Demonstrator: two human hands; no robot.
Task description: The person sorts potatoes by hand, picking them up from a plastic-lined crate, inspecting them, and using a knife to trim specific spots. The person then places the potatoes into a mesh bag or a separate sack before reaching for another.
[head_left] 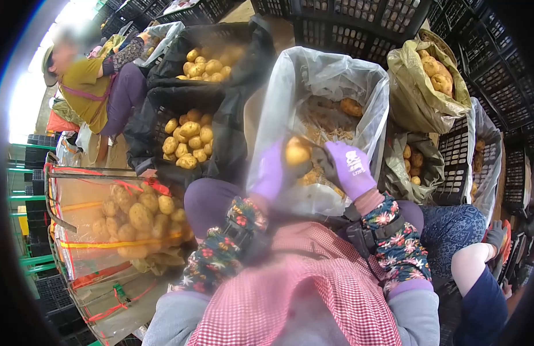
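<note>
My left hand (274,173), in a purple glove with dark fingers, grips a yellow potato (297,151) above a crate lined with clear plastic (327,69). Close beside the potato's right side is my right hand (349,170), in a matching glove with white print. Its dark fingers are curled together, and whatever they may hold is hidden. Inside the lined crate, a brownish potato (351,106) lies on loose soil and crumbs (321,124). More potatoes show partly beneath my hands.
Black-lined crates of potatoes (189,138) stand at the left, above a clear bag of potatoes (141,216) in a metal frame. At the right are an olive sack (414,95) and stacked black crates (486,63). One person (94,86) sits at upper left; another person's arm (473,268) is at right.
</note>
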